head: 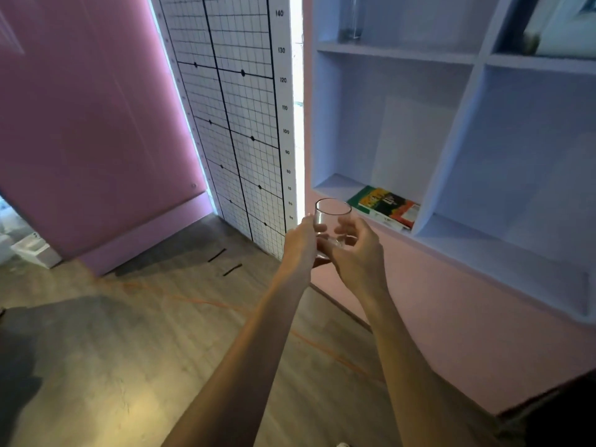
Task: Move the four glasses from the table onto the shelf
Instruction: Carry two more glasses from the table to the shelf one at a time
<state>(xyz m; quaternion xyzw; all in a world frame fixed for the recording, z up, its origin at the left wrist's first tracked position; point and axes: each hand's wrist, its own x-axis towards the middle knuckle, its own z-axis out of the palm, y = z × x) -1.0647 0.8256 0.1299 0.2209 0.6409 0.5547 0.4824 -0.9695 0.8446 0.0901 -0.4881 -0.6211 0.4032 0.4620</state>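
A clear drinking glass [332,217] is held upright between both hands, in front of the lower left corner of the white shelf unit [451,56]. My left hand [298,245] wraps its left side and base. My right hand [358,250] cups it from the right, fingers curled around the lower part. The glass's rim is just below the level of the lowest shelf board [335,185]. The table and the other glasses are out of view.
A colourful book [385,206] lies flat in the left compartment. A tall clear vase [351,17] stands on the shelf above. A gridded height chart [238,124] and a pink wall [90,124] are to the left. An orange cable [206,303] crosses the wooden floor.
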